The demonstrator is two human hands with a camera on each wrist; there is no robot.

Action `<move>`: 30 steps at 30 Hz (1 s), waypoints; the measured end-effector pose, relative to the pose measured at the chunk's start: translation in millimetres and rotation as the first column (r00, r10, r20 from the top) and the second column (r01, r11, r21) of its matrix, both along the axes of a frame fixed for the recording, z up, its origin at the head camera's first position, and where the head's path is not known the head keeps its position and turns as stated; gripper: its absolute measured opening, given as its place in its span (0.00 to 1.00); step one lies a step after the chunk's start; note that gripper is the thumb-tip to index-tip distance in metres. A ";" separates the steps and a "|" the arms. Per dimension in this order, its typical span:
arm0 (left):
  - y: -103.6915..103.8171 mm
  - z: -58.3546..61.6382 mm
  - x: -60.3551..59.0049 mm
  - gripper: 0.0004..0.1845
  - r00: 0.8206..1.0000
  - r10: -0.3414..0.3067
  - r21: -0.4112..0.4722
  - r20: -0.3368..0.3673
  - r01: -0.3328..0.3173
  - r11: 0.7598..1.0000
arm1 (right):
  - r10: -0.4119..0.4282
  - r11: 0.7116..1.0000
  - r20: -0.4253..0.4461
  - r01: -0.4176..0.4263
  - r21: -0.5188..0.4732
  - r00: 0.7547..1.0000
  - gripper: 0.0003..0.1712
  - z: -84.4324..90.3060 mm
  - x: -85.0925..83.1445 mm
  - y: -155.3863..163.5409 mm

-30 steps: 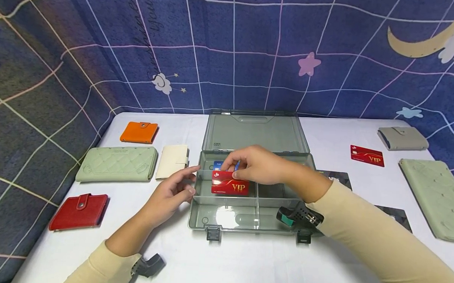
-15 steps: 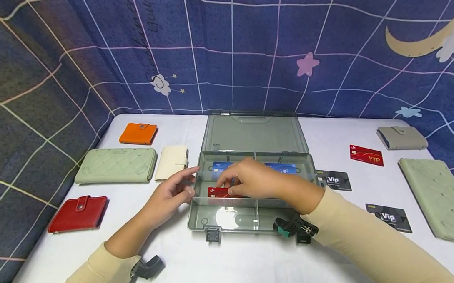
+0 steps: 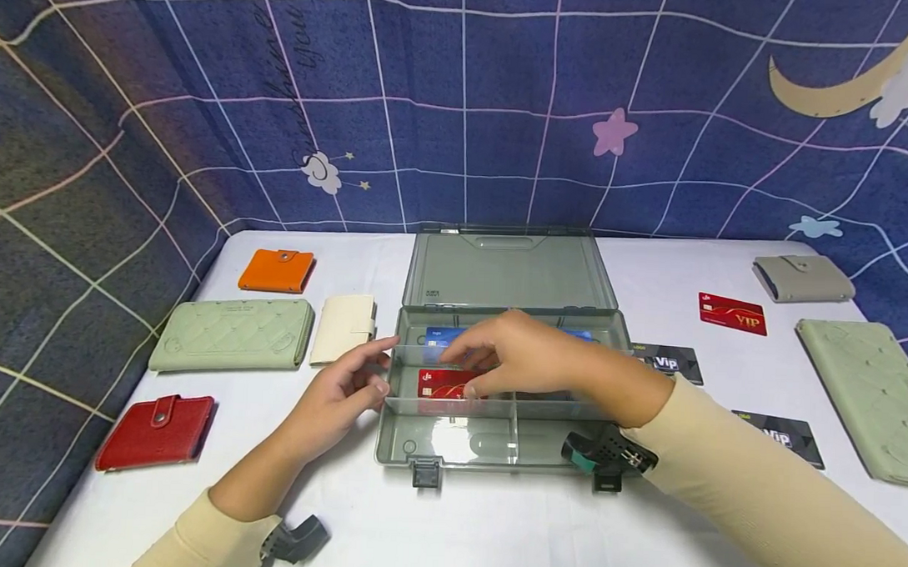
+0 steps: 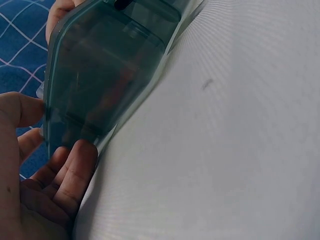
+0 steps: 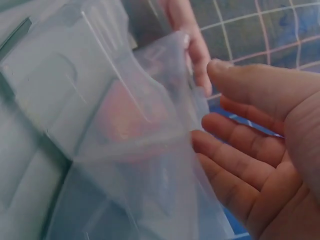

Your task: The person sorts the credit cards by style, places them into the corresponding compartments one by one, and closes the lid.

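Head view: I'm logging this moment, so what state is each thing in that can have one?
Grey translucent plastic organiser box: lid open, laid back.
Red VIP card: lying flat in the box's middle-left compartment.
Right hand: open, above the card.
Left hand: open, fingers against the box's left wall.
Red leather snap wallet: closed.

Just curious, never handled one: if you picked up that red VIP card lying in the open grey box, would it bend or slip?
The red VIP card lies flat and thin, so it probably stays stiff with slight flex and weighs little. Its glossy face suggests slipperiness. Lying flat in the box, it may need lifting by an edge.
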State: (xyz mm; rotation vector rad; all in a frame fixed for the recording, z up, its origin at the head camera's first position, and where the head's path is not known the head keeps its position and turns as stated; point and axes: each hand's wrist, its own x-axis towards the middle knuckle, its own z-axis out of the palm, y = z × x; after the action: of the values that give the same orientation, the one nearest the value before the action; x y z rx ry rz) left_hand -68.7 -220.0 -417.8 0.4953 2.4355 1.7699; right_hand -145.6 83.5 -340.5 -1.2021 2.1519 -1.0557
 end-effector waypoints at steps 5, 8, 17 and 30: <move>0.3 -0.2 0.0 0.30 1.000 0.001 -0.002 -0.005 -0.001 1.000 | -0.029 0.999 0.046 0.031 -0.044 0.999 0.24 7.1 -1.9 22.6; 0.3 -0.2 0.2 0.31 1.000 0.001 -0.003 -0.008 -0.001 1.000 | -0.075 0.996 0.066 0.078 -0.045 0.995 0.24 11.9 -4.9 42.5; -0.1 -1.0 -0.7 0.31 1.000 -0.012 0.011 -0.019 0.012 1.000 | -0.281 0.960 0.055 0.281 0.005 0.958 0.23 16.8 -16.3 127.4; 0.5 -0.4 0.2 0.30 1.000 -0.004 0.007 -0.009 0.004 1.000 | -0.489 0.871 -0.005 0.489 0.051 0.872 0.24 -3.6 -41.6 248.4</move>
State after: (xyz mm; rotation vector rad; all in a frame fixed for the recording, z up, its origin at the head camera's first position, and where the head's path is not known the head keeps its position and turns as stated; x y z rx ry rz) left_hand -68.4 -219.5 -418.2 0.5095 2.4332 1.7788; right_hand -187.2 332.0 -344.1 -0.6284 2.5306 -1.1873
